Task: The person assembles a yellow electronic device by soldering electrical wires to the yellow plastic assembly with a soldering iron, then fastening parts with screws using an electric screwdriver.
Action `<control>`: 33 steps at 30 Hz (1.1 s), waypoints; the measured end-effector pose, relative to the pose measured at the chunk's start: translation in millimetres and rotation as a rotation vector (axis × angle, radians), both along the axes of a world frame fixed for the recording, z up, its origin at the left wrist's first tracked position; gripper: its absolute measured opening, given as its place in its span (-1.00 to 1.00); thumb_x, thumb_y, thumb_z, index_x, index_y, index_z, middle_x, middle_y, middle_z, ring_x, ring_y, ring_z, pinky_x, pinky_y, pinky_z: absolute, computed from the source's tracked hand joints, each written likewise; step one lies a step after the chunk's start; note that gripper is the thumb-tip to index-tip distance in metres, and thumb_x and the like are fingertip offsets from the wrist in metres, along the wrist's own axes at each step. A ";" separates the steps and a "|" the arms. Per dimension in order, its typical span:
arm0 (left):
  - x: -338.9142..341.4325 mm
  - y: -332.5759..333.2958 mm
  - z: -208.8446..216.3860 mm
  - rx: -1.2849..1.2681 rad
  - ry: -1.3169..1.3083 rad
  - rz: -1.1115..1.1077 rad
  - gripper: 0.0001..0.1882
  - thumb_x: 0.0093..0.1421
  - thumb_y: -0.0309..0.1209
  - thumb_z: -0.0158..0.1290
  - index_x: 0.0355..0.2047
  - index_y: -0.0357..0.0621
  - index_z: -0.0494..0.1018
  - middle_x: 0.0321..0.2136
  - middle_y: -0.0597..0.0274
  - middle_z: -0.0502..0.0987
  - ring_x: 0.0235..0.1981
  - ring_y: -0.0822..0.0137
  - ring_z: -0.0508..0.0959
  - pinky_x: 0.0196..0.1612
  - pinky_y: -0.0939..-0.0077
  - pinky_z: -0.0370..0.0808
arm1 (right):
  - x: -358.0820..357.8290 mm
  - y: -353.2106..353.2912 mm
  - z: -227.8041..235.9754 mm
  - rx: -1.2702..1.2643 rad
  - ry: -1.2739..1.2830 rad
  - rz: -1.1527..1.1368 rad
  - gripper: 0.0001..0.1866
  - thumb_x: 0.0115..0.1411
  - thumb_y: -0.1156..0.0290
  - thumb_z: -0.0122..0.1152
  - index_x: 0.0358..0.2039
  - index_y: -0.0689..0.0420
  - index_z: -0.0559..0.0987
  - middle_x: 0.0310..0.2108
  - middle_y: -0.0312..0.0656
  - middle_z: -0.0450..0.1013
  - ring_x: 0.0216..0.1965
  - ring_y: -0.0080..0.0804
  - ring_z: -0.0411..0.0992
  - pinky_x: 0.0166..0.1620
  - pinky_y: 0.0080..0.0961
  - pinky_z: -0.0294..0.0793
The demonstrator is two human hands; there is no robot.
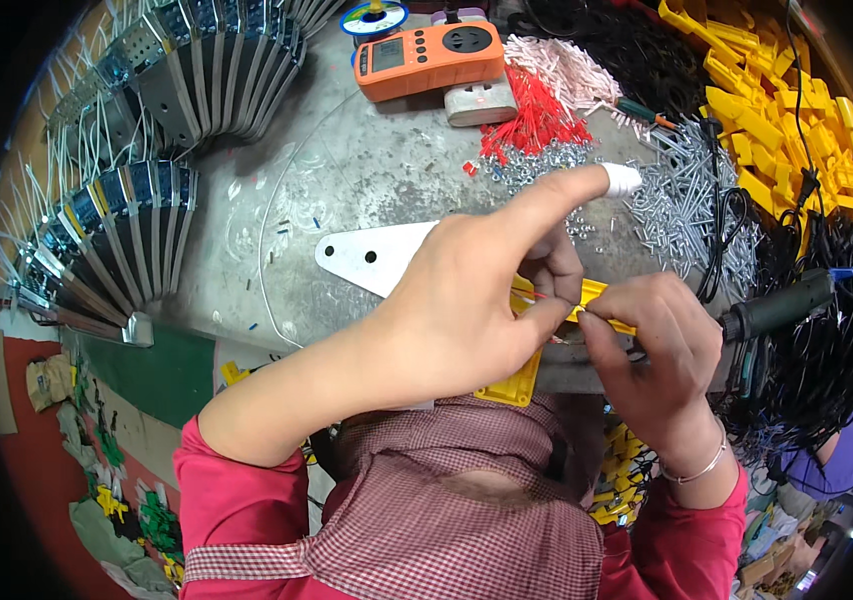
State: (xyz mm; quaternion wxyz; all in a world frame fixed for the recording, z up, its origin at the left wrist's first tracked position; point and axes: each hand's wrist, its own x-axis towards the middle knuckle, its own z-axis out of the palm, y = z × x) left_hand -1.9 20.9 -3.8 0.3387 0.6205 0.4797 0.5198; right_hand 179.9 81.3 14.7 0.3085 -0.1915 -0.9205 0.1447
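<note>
Two bare hands work close together in the head view, over the near edge of a grey worktop [282, 190]. Between them lies a yellow plastic housing [595, 292], with thin wires [543, 295] in it; both hands partly cover it. The left hand [467, 305] reaches across from the lower left, its thumb and curled fingers closed on the left part of the housing. Its forefinger, tip wrapped in white tape [623, 180], stretches away toward the upper right, above the small hardware. The right hand [662, 335] comes in from the other side, thumb and forefinger tips pressed together at the housing, just beside the left thumb. Whether they pinch a wire or the plastic itself I cannot tell.

Just below the left hand, a second yellow piece [512, 388] sits at the worktop's edge; whether it joins the housing is hidden. A pale metal plate [402, 250] with round holes lies partly under the left hand and wrist. Beyond the hands are silver screws [692, 215], red pieces [537, 115] and an orange meter [432, 62]. More yellow parts [807, 125] heap up at the upper right, near black cables [822, 350], while banded metal units [112, 235] stand at the left.
</note>
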 end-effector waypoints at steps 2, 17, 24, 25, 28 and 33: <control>-2.3 2.0 2.8 0.008 0.040 -0.019 -0.20 -0.08 -0.74 0.09 0.24 -0.22 0.18 -0.49 0.28 0.49 -0.43 0.44 0.52 -0.21 0.48 0.49 | 0.4 2.3 -3.0 -0.093 0.005 -0.003 -0.85 -0.03 0.62 0.28 -0.44 0.20 0.49 -0.52 -0.15 0.44 -0.50 -0.22 0.44 -0.41 -0.49 0.44; -0.4 -4.6 3.0 -0.033 0.010 -0.051 -0.30 -0.05 -0.71 0.05 0.19 -0.24 0.26 -0.48 0.26 0.50 -0.39 0.46 0.54 -0.19 0.49 0.48 | 0.1 0.9 -7.0 -0.030 -0.030 0.030 -0.83 -0.06 0.57 0.28 -0.45 0.14 0.46 -0.54 -0.18 0.39 -0.51 -0.19 0.40 -0.44 -0.36 0.39; -10.6 -13.6 11.1 0.232 0.310 0.040 -0.36 -0.02 -0.69 0.09 0.14 -0.28 0.29 -0.33 0.15 0.56 -0.25 0.37 0.58 -0.10 0.45 0.49 | 5.4 7.9 -6.3 -0.217 -0.062 0.108 -0.80 -0.06 0.55 0.31 -0.41 0.19 0.48 -0.49 -0.11 0.40 -0.43 -0.13 0.42 -0.37 -0.35 0.42; -17.8 -14.4 14.6 0.315 0.336 0.085 -0.38 -0.03 -0.69 0.09 0.12 -0.30 0.31 -0.31 0.14 0.55 -0.24 0.35 0.57 -0.09 0.44 0.48 | 11.4 10.8 1.1 -0.215 -0.076 0.100 -0.79 -0.06 0.55 0.33 -0.39 0.20 0.50 -0.47 -0.09 0.41 -0.41 -0.12 0.43 -0.35 -0.35 0.42; -55.3 -54.6 13.1 0.092 0.157 0.259 -0.43 -0.07 -0.72 0.09 0.04 -0.33 0.36 -0.28 0.11 0.54 -0.24 0.31 0.55 -0.07 0.36 0.47 | 34.3 9.7 10.9 -0.302 -0.026 -0.088 -0.86 0.05 0.52 0.25 -0.37 0.29 0.55 -0.46 -0.10 0.44 -0.41 -0.26 0.42 -0.31 -0.43 0.40; -75.3 -134.2 -7.5 -0.086 0.752 0.386 -0.53 -0.14 -0.74 0.14 -0.13 -0.27 0.48 -0.25 0.02 0.55 -0.20 0.06 0.57 -0.13 0.29 0.49 | 40.4 2.4 13.7 -0.228 0.008 -0.189 -0.91 0.13 0.57 0.11 -0.39 0.33 0.55 -0.46 -0.11 0.44 -0.40 -0.33 0.39 -0.27 -0.51 0.34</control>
